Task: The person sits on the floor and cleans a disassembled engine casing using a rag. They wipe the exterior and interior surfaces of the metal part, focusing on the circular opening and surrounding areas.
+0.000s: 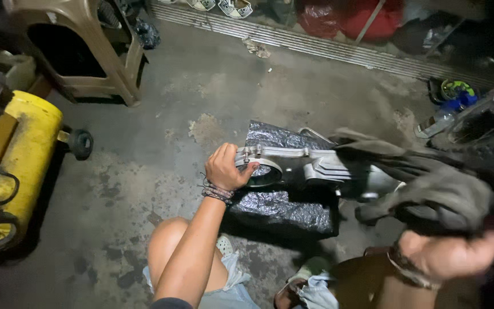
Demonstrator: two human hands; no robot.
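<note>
A stained, cracked grey concrete floor fills the frame, dim at the edges, with a ribbed metal door track running across the top. At the upper left stands one tan plastic stool, its top cut off by the frame. One yellow cylindrical tank with a small black wheel lies along the left edge, partly out of view.

In the centre, one silver-grey cast metal engine cover sits over a shallow black tray lined with crinkled foil. The cover's right end is hidden behind one dark grey rag, which blurs across the right of the frame.

The left hand is closed around the cover's left end, fingers curled over its edge beside a round opening, a dark beaded bracelet on the wrist. The right hand, at the lower right, is clenched in a fist on the bunched rag; blur makes its fingers hard to make out.

Two bare knees show at the bottom. At the upper right, one red plastic bag and a green and blue item lie in shadow, too dark to identify. Two sandals are cut off at the top edge.
</note>
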